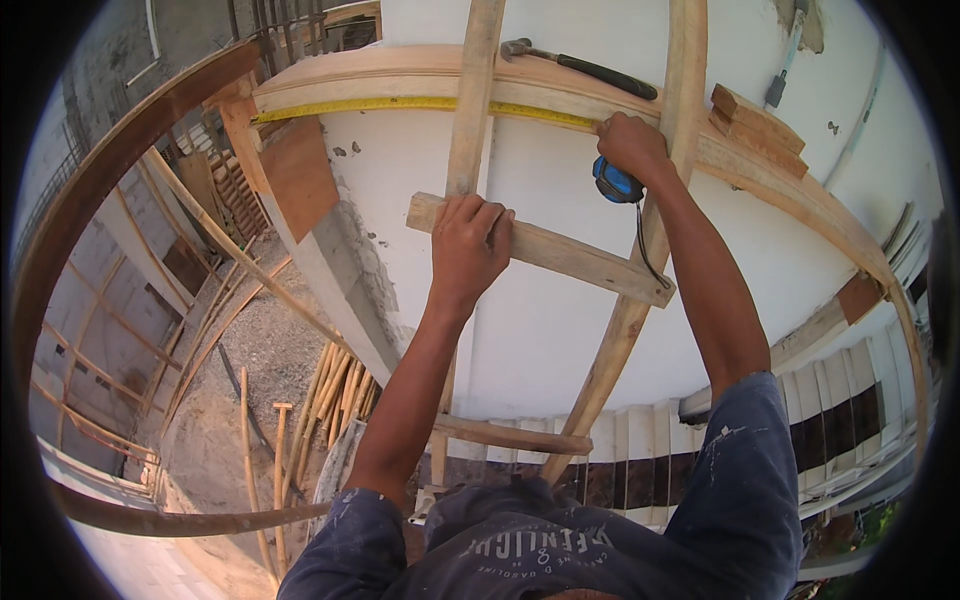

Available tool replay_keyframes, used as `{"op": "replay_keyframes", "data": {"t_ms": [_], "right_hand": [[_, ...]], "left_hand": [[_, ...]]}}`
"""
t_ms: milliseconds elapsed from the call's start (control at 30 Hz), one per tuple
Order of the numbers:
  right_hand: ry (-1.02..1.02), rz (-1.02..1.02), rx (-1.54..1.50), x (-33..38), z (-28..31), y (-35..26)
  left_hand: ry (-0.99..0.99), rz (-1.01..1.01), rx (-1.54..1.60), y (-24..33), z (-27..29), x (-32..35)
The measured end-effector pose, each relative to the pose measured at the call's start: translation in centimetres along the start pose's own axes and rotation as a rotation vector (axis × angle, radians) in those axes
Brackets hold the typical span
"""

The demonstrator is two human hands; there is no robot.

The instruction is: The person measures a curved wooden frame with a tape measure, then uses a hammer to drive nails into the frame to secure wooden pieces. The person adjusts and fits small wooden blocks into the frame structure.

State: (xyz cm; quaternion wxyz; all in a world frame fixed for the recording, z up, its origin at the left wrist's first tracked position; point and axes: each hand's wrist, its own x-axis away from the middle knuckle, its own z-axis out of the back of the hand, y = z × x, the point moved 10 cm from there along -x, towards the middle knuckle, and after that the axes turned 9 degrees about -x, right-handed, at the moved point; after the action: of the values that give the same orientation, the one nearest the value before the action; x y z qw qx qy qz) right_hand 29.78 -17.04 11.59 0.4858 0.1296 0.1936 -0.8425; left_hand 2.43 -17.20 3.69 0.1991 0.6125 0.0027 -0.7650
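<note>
My left hand grips a rung of a rough wooden ladder that leans against a white wall. My right hand is up at a wooden ledge and holds a blue tape measure. Its yellow blade runs left along the front edge of the ledge. A cord hangs down from the tape case beside my forearm. A hammer with a dark handle lies on top of the ledge, just above my right hand.
Short wooden blocks are stacked on the ledge to the right. Far below to the left lie bamboo poles, gravel ground and timber framing. White and dark slats show at the lower right.
</note>
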Motion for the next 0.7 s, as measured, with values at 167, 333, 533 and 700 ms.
{"op": "replay_keyframes", "data": {"t_ms": [167,333,533,700], "right_hand": [[-0.008,0.002,-0.026,0.1,0.1,0.0],[0.008,0.003,-0.010,0.0,0.0,0.0],[0.013,0.003,-0.052,-0.1,-0.1,0.2],[0.022,0.016,-0.023,-0.2,-0.2,0.2]], "left_hand": [[-0.042,0.073,-0.093,0.0,-0.4,-0.8],[0.051,0.351,0.042,-2.1,1.1,-2.0],[-0.054,0.426,0.236,-0.7,-1.4,-4.1],[-0.197,0.820,0.365,-3.2,-10.7,-5.2]]}}
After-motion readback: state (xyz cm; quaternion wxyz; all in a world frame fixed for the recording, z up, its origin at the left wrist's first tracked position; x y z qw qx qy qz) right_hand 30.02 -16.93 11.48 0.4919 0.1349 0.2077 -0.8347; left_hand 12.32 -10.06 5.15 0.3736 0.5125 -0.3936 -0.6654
